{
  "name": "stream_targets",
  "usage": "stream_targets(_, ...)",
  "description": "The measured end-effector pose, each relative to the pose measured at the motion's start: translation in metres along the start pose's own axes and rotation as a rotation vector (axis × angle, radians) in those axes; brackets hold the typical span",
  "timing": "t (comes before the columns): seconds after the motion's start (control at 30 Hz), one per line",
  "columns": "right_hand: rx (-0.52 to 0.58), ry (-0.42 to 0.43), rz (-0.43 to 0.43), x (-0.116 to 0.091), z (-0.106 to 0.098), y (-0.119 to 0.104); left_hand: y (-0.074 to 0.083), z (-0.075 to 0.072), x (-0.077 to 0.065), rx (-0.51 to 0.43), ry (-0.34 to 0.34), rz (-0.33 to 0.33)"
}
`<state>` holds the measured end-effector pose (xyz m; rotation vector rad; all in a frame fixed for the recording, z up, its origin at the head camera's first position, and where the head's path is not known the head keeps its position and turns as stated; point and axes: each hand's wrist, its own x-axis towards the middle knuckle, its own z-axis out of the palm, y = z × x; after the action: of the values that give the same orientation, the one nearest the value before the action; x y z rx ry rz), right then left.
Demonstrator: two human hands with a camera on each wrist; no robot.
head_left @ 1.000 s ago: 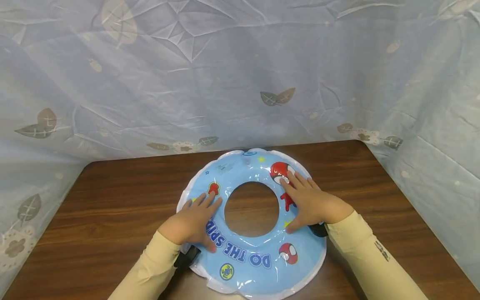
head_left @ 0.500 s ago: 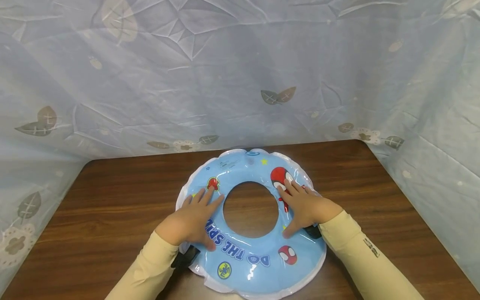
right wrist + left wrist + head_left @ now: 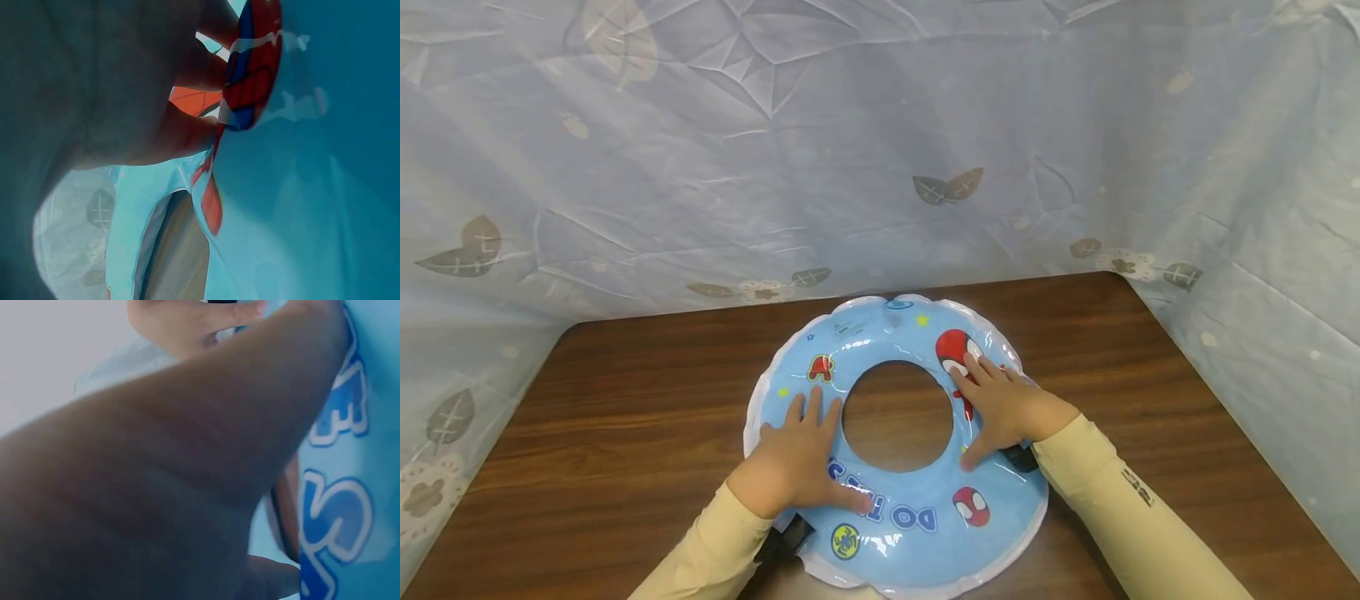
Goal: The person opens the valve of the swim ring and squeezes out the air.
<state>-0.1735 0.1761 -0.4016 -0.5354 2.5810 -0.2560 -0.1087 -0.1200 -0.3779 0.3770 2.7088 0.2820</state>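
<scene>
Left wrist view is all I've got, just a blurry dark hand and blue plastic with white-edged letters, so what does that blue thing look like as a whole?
Observer: It's a round inflatable swim ring with an open centre, seen whole in the head view.

Operator: Okay, and where is the left hand on it?

Observer: The left hand lies with fingers spread on the ring's left side, covering part of the lettering.

Operator: And the right hand, what's printed under it?

Observer: The right hand lies partly over a red Spider-Man-style figure.
</scene>
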Motion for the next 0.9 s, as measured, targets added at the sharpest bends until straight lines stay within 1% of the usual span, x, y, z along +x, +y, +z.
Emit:
stream_targets(0.27,-0.019,-0.002,-0.011,0.002,-0.003,-0.005,-0.002,0.008,0.006,0.026,-0.03,-0.027)
stream_targets(0.37,-0.023,0.006,0.004,0.001,-0.005,-0.006,-0.003,0.008,0.009,0.035,-0.034,-0.026)
stream_targets(0.47,-0.021,0.025,0.021,-0.001,-0.006,-0.008,-0.006,0.008,0.014,0.037,-0.023,-0.017)
stream_targets(0.6,-0.009,0.058,0.016,-0.007,-0.005,-0.013,-0.011,0.009,0.021,0.029,0.028,0.002)
stream_targets(0.73,-0.005,0.041,0.008,-0.013,-0.005,-0.02,-0.016,0.01,0.025,0.043,0.117,0.026)
stream_targets(0.8,-0.015,0.019,0.01,-0.016,-0.004,-0.024,-0.017,0.01,0.025,0.042,0.167,0.019)
stream_targets(0.9,-0.025,0.001,0.024,-0.018,-0.003,-0.03,-0.016,0.009,0.023,0.034,0.226,-0.017)
